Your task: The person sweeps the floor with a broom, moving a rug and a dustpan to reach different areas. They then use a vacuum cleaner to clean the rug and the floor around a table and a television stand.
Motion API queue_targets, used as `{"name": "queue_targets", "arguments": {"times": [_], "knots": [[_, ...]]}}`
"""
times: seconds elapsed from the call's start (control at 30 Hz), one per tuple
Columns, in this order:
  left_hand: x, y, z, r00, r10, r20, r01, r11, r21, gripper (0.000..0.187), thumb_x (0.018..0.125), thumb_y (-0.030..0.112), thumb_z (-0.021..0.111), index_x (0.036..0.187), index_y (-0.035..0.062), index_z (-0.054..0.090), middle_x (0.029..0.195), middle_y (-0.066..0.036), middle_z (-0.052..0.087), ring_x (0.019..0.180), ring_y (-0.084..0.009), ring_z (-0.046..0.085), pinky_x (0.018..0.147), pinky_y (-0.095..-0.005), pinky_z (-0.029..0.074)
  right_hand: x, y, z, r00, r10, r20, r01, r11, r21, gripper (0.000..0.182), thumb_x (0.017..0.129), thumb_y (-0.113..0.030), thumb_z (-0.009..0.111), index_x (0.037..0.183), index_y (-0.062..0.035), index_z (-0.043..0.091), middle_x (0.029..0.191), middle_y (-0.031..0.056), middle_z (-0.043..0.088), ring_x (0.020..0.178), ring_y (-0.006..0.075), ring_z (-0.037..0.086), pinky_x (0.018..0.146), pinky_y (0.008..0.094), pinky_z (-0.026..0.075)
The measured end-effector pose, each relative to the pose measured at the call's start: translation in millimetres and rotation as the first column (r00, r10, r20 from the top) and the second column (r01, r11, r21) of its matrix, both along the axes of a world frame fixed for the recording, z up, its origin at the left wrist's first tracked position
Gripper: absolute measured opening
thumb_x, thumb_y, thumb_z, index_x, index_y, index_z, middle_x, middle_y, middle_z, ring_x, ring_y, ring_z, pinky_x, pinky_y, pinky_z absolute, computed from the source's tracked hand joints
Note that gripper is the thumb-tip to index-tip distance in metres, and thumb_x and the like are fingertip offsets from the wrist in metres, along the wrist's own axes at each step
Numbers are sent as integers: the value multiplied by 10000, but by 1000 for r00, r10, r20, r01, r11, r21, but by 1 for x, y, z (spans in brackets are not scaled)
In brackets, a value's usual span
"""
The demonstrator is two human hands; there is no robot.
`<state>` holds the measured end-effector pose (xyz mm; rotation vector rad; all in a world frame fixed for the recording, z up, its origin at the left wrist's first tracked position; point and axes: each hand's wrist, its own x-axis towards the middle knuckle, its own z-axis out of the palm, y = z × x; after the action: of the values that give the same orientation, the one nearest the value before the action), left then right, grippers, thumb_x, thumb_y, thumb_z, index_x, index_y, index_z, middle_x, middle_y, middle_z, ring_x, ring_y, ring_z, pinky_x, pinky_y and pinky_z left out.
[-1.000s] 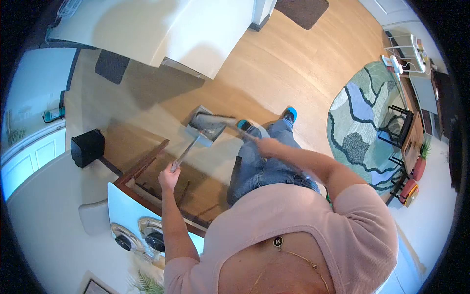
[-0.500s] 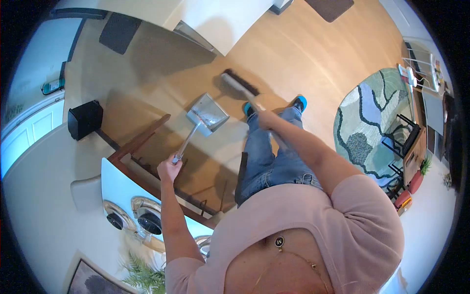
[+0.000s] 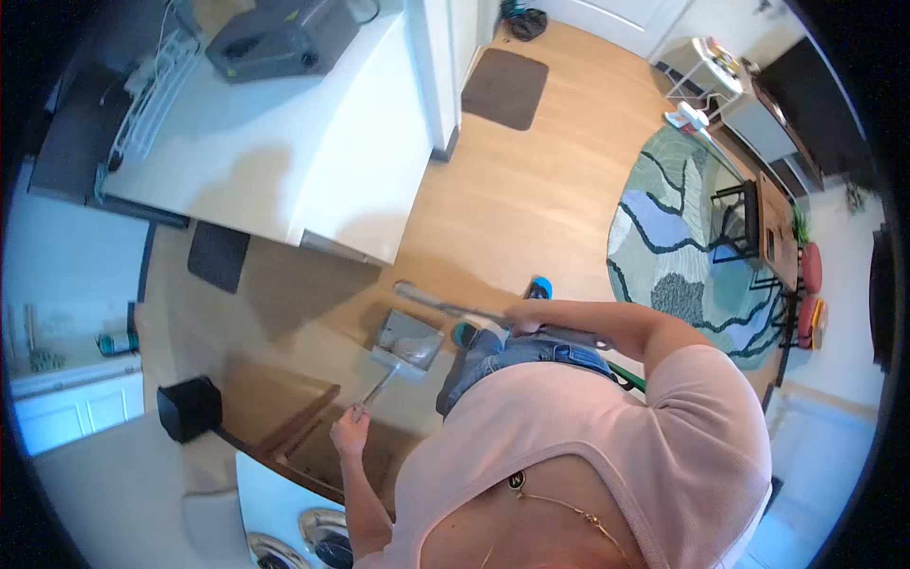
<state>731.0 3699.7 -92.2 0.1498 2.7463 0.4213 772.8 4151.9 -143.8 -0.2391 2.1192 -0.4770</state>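
Observation:
A grey dustpan (image 3: 409, 339) lies on the wooden floor in front of my feet, its open side facing away from me. My left hand (image 3: 351, 432) is closed around the upper end of its long handle (image 3: 379, 387). In my right hand (image 3: 524, 317) is the shaft of a broom (image 3: 445, 306), which slants across in front of my legs. The broom's head end is over the floor just past the dustpan, blurred, with its bristles not clearly seen. Small pale bits show inside the pan.
A white counter (image 3: 370, 180) with a grey appliance (image 3: 284, 43) stands ahead on the left. A green patterned rug (image 3: 664, 256) lies at right under a black stool. On the left are a dark bin (image 3: 190, 409) and a set table (image 3: 261, 488). A brown mat (image 3: 505, 88) lies farther off.
My view has tilted up, bringing more counter and the far door into sight. The broom has turned flatter and its head has swung left, past the dustpan. Both hands keep their grips.

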Motion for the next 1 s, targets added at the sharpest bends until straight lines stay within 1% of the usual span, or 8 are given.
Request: {"name": "queue_targets", "arguments": {"times": [0.1, 0.2, 0.23, 0.27, 0.47, 0.67, 0.9, 1.0], "knots": [[-21, 34, 3, 999, -38, -16, 38, 999, -6, 287, 711, 329, 570, 888, 108, 618, 726, -173, 597, 717, -359, 571, 662, -420, 455, 19, 62, 16, 957, -286, 53, 278, 953, 122, 355, 652, -257, 597, 817, 57, 569, 828, 218, 592, 700, 302, 597, 622, 381, 477], [-45, 70, -13, 996, -84, -24, 86, 993, 81, 293, 712, 337, 569, 895, 112, 616, 726, -165, 600, 700, -361, 571, 651, -417, 455, 41, 106, 50, 766, -640, -59, 637, 744, 200, 292, 606, -166, 548, 789, 54, 609, 767, 227, 600, 685, 319, 606, 626, 391, 483], [-58, 85, -20, 994, -106, -36, 109, 989, 96, 295, 712, 340, 570, 892, 111, 616, 728, -163, 600, 698, -361, 571, 645, -415, 455, 47, 118, 60, 565, -825, -35, 817, 553, 164, 312, 599, -175, 556, 780, 75, 598, 768, 235, 598, 663, 321, 608, 615, 386, 487], [-70, 101, -23, 991, -125, -50, 130, 985, 110, 296, 712, 344, 571, 889, 111, 616, 729, -162, 600, 696, -360, 571, 639, -412, 455, 56, 138, 49, 596, -786, -165, 802, 576, 156, 296, 627, -181, 569, 752, 87, 587, 740, 220, 603, 615, 296, 611, 569, 375, 493], [-140, 230, -26, 972, -188, -139, 208, 967, 144, 280, 713, 338, 579, 865, 106, 616, 726, -150, 604, 693, -353, 573, 603, -409, 451, 76, 241, 45, 64, -992, -105, 994, 73, -83, 254, 690, -103, 548, 856, 87, 519, 556, 124, 535, 431, 219, 537, 414, 325, 452], [-213, 373, -21, 994, -77, -79, 93, 970, 226, 252, 720, 284, 581, 874, 88, 614, 726, -138, 611, 687, -332, 584, 587, -387, 447, 57, 322, 9, -402, -907, 122, 862, -420, -283, 250, 707, -52, 486, 923, 70, 457, 612, 94, 478, 430, 165, 464, 343, 306, 415], [-282, 495, -33, 997, -41, -73, 53, 985, 167, 291, 727, 308, 560, 907, 87, 615, 747, -129, 618, 695, -311, 585, 614, -381, 441, 48, 456, -26, -329, -937, 114, 944, -323, 72, 141, 729, -95, 493, 751, 44, 505, 519, 79, 464, 385, 178, 459, 328, 311, 374], [-301, 525, -31, 997, -58, -41, 61, 994, 87, 300, 726, 316, 557, 921, 96, 615, 751, -124, 621, 699, -305, 586, 618, -380, 440, 31, 485, -64, 91, -995, -34, 989, 86, 121, 163, 702, -94, 509, 706, 66, 544, 538, 167, 542, 473, 252, 567, 396, 370, 438]]}}
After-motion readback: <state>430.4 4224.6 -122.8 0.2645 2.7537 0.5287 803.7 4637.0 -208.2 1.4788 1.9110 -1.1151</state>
